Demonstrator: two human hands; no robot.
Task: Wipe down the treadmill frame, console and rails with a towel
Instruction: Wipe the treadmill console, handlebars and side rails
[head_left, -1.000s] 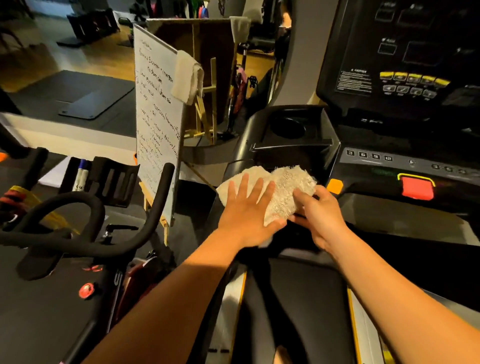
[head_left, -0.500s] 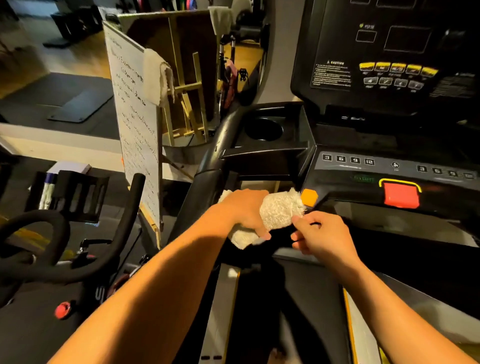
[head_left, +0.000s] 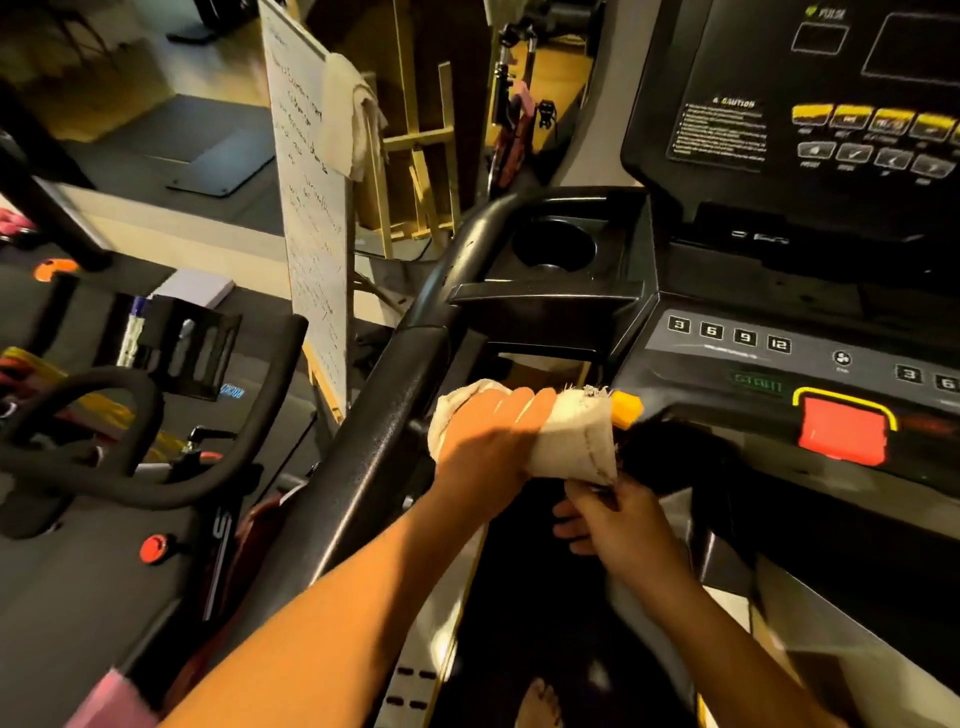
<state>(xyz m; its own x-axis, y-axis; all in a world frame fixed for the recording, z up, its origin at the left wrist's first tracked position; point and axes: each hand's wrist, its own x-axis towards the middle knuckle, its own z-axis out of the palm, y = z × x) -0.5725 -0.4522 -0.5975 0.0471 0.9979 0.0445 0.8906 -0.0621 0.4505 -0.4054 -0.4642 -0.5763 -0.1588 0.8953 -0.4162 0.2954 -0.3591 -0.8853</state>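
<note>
The person stands on the treadmill with both hands on a cream towel (head_left: 566, 436), which is bunched into a thick roll just below the cup holder (head_left: 553, 244), on the near side of it. The left hand (head_left: 483, 436) lies over the roll with its fingers curled down around it. The right hand (head_left: 618, 519), lower and to the right of the cup holder, pinches the towel's bottom corner. What the roll is wrapped over I cannot tell; it looks like a short crossbar.

I judge the job to be at an early or middle stage. No surface shows a wipe mark or damp streak, so nothing tells me which parts are finished. The console (head_left: 810, 104), up and right of the cup holder, and the left side rail (head_left: 395, 415), running down to the left of it, both appear to be waiting for the towel.

The towel is coarse terry with a stitched hem and a frayed upper edge. The rail is a thick rounded tube, black and finely pebbled, catching a dull shine. The cup holder is a round well in smooth moulded plastic. Right of it sit flat numbered keys and a glossy red stop button (head_left: 841, 431) with a yellow border.
</note>
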